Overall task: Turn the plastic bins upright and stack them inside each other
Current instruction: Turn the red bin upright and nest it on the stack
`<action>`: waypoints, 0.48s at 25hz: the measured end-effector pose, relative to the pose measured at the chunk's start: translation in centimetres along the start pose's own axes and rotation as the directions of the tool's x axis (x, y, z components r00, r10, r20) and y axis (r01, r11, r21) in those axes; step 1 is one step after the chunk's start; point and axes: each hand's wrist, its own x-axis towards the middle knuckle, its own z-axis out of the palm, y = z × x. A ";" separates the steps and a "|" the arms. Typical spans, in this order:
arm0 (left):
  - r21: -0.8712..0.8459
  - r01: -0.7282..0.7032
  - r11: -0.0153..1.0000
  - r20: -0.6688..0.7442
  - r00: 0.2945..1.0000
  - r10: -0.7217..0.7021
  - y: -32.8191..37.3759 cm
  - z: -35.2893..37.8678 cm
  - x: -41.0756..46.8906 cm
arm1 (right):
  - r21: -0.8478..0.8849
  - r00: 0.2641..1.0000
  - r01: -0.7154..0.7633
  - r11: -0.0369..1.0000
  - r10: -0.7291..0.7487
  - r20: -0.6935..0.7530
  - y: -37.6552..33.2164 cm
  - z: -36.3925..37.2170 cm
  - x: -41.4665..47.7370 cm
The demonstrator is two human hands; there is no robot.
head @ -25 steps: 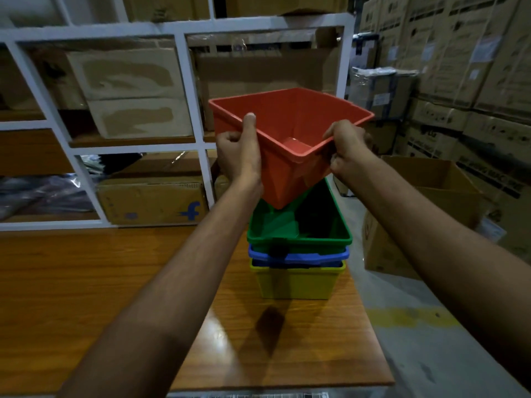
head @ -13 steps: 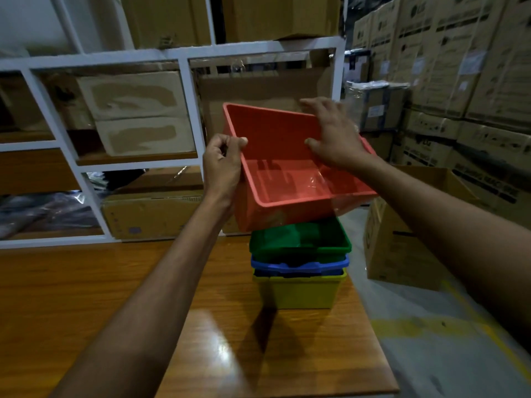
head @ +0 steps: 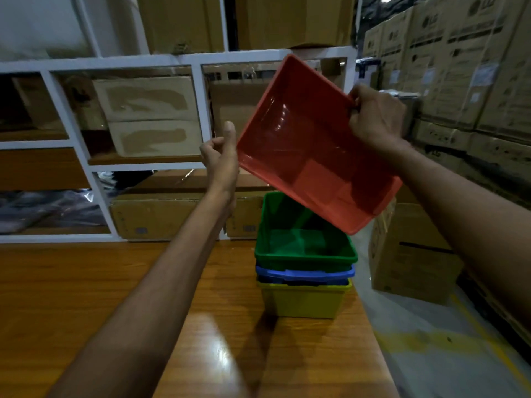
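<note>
Tilting the red bin [head: 313, 156] above the green bin [head: 304, 248], we regripped: right hand [head: 376, 116] grips its rim, left hand [head: 219, 159], loosely curled, has let go; nesting remains.

Both bare forearms reach forward and up. The right hand [head: 376, 119] is the higher one, fingers curled over the rim of the tilted red plastic bin [head: 310, 156], gripping it. The left hand [head: 221, 165] sits lower, just beside the bin's other edge, thumb up and fingers half curled. Honestly can't tell if it's touching.
</note>
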 end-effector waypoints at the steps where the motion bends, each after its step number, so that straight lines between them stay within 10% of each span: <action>1: 0.017 0.009 1.000 0.003 1.000 -0.009 -0.3 0.6 -0.3 | 0.002 0.999 -0.041 0.999 0.041 -0.001 0.3 0.0 0.1; 7: 0.158 0.049 0.986 0.201 0.976 -0.080 -3.1 3.5 -1.6 | 0.188 0.939 -0.343 0.920 0.337 0.063 1.5 0.0 -0.3; 12: 0.106 -0.111 0.988 0.150 0.984 0.095 -2.4 3.3 0.8 | 0.631 0.865 -0.501 0.592 0.315 0.391 2.2 0.2 -2.4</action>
